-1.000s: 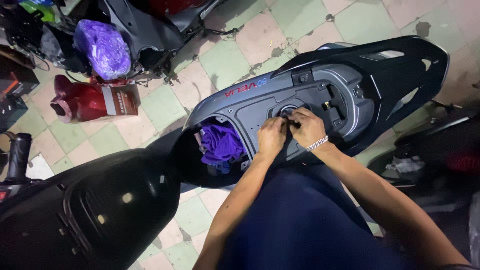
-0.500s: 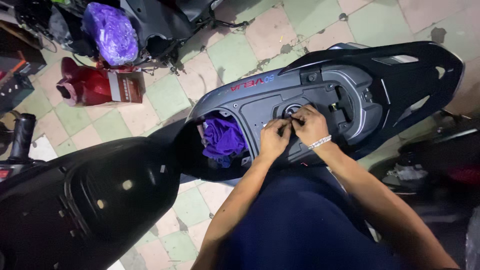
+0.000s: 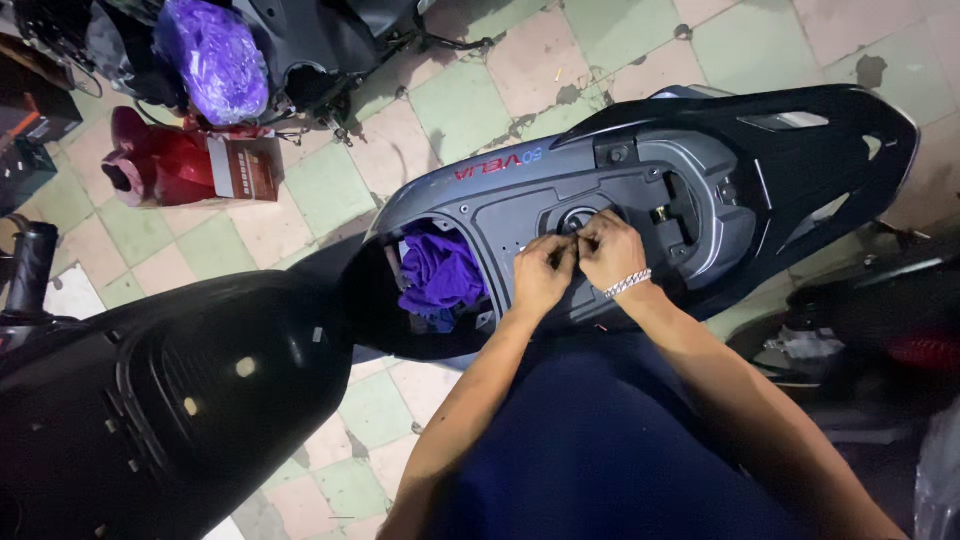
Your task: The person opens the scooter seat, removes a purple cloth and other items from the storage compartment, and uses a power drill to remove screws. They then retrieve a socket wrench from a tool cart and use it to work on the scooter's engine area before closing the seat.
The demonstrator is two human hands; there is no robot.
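Head view: round cap point(image 3: 578, 217) just beyond fingers point(image 3: 566, 250).

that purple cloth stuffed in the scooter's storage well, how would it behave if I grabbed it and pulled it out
The purple cloth looks bunched and creased, so it is probably floppy and would drape rather than hold shape. It seems light for its bulk. Loosely piled in the storage well, it may snag on the edge.

Scooter body point(image 3: 640, 190) spans centre to upper right of frame, lying on tiled floor point(image 3: 460, 100). Cloth point(image 3: 440, 272) sits in its open compartment, left of centre. Left hand point(image 3: 540, 280) and right hand point(image 3: 610, 252) rest side by side on the body, fingertips meeting just right of the cloth. Seat point(image 3: 170, 390) fills lower left. Container point(image 3: 180, 165) lies upper left; wrapped bundle point(image 3: 212, 58) behind it.
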